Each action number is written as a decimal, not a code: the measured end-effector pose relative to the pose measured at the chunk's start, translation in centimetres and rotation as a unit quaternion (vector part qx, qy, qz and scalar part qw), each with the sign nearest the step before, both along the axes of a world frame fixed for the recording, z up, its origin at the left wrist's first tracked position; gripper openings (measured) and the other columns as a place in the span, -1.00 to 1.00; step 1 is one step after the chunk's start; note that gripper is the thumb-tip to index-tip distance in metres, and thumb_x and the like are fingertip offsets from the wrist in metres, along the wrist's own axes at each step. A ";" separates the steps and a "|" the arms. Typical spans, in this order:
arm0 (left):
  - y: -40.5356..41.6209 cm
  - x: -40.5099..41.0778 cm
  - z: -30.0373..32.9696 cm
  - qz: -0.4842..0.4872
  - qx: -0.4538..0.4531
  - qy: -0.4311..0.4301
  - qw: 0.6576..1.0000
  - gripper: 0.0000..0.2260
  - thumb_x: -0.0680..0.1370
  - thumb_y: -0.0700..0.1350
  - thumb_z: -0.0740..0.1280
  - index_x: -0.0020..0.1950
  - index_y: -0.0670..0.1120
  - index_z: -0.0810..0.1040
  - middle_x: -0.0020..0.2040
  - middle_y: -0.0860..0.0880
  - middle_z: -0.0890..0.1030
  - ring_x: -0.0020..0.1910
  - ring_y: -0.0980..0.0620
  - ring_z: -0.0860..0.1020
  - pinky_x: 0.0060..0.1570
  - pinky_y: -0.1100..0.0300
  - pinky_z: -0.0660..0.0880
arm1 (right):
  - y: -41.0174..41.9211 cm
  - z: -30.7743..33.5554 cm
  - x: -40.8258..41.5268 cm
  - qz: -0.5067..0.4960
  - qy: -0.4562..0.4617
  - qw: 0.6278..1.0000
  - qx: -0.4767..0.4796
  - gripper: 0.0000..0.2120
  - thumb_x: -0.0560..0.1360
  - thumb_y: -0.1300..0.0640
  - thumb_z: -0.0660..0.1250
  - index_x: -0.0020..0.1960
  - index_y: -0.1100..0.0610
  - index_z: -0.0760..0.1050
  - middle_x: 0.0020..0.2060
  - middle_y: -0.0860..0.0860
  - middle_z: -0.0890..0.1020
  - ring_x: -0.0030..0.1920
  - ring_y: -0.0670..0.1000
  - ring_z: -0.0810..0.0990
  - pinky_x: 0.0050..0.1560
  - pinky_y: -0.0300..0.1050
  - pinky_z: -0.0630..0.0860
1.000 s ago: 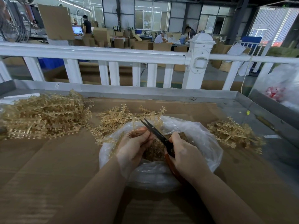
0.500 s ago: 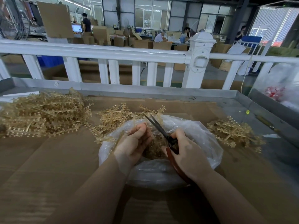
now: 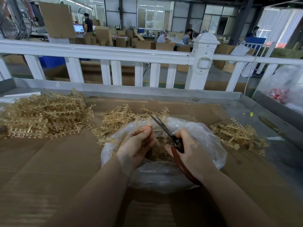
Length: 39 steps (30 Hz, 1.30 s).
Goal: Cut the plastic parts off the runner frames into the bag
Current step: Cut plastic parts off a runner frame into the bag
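Gripping a pale gold runner frame over the mouth of the clear plastic bag, the left hand has its fingers curled round the thin stems, thumb on top. Frame stands roughly upright above the bag opening, its top branches poking past the bag's far rim.

Right hand is closed round the dark red handles of the scissors. Blades point up and away from the person, tips over the bag's far rim, just beside the held frame. Blades look nearly closed; the gap between them is too narrow to judge further. Contact between blade and frame cannot be made out.

Inside the bag, between the two hands, lies a heap of cut parts, the same gold colour.

Bag rests on brown cardboard sheeting that covers a metal-edged table.

Relative to the bag:
- far left, a large pile of runner frames, well apart from it;
- just behind its far rim, a smaller pile, touching or nearly touching the plastic;
- to the right, a third pile, near but apart.

Beyond the table's far edge runs a white railing with a capped post. At far right, another clear bag shows red contents.
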<state>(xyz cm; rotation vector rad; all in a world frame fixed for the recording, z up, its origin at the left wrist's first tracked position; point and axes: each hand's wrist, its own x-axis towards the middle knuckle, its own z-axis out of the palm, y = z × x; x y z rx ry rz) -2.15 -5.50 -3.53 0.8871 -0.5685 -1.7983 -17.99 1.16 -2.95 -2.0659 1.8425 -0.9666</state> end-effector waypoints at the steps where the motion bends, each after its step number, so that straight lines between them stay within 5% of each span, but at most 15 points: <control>1: 0.0 -0.1 0.1 0.002 0.005 0.005 1.000 -0.91 0.51 -0.31 0.32 -0.16 -0.19 0.59 -0.37 -0.06 0.63 -0.38 0.07 0.61 -0.33 0.23 0.61 | 0.0 0.0 0.0 -0.002 -0.006 1.000 -0.001 -0.77 0.50 -0.06 0.33 0.01 0.01 0.34 -0.22 -0.15 0.53 -0.19 -0.19 0.50 -0.29 -0.41 0.33; 14: 0.2 -0.2 0.5 0.014 0.025 0.007 1.000 -0.88 0.57 -0.30 0.26 -0.16 -0.16 0.47 -0.48 -0.02 0.60 -0.51 0.13 0.59 -0.44 0.29 0.55 | 0.2 -0.6 0.6 -0.011 0.139 0.990 -0.030 -0.73 0.50 -0.18 0.26 0.05 -0.07 0.27 -0.10 -0.14 0.54 -0.13 -0.16 0.47 -0.28 -0.47 0.24; 23: 0.2 -0.2 0.5 0.004 0.027 -0.005 1.000 -0.91 0.57 -0.30 0.26 -0.12 -0.18 0.49 -0.45 -0.04 0.62 -0.50 0.11 0.60 -0.43 0.28 0.56 | 0.0 -0.7 0.6 -0.004 0.133 0.990 -0.042 -0.74 0.51 -0.14 0.26 0.06 -0.02 0.29 -0.15 -0.12 0.55 -0.14 -0.12 0.53 -0.14 -0.31 0.44; 39: 0.5 0.0 0.6 -0.038 -0.016 -0.021 0.999 -0.81 0.58 -0.28 0.24 -0.21 -0.17 0.53 -0.48 0.00 0.56 -0.52 0.16 0.53 -0.44 0.35 0.52 | -0.3 -0.6 1.1 0.009 0.144 0.988 -0.052 -0.74 0.53 0.03 0.26 -0.02 -0.03 0.14 -0.22 -0.09 0.52 -0.23 -0.08 0.52 -0.32 -0.35 0.30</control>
